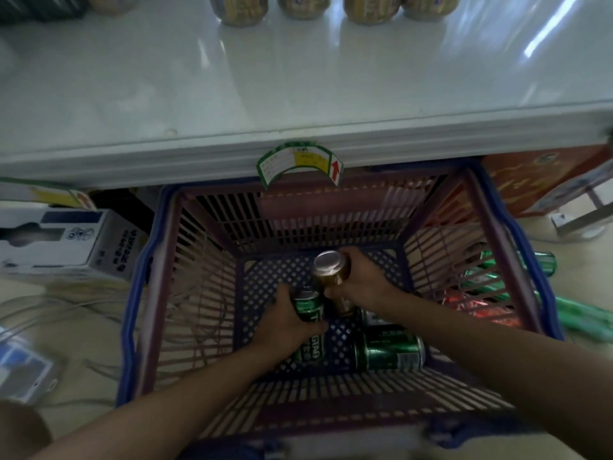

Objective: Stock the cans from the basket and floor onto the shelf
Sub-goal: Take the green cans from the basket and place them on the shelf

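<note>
Both hands were down inside the basket (159,293), each wrapped around a can. Right hand (363,282) gripped a gold can (331,273) near its upper body, tilted so the shiny end faced the camera, lifted off the basket bottom near the middle. Left hand (285,322) curled its fingers over a green can (310,323) just beside and touching the gold one, lower and closer to the near wall. A second green can (389,351) lay on its side on the basket bottom toward the near right corner, with what looked like another can end just behind it, partly hidden by the right wrist.

Outside the right wall of the basket, more green cans (544,262) and something red lay on the floor, seen through the slats. Ahead, the white shelf (298,94) stood above the far rim of the basket, a row of gold cans (238,9) already lined along its back edge and a price tag (300,162) hanging from its front lip. A white box (66,242) sat on the floor to the left.

The likely trouble from here was the two held cans knocking together on the way up, since they touched and the gold one was tilted; a loose grip could let either slip back into the basket. Raising both hands at once could also catch a can on the shelf's front lip, which overhung the far rim.
</note>
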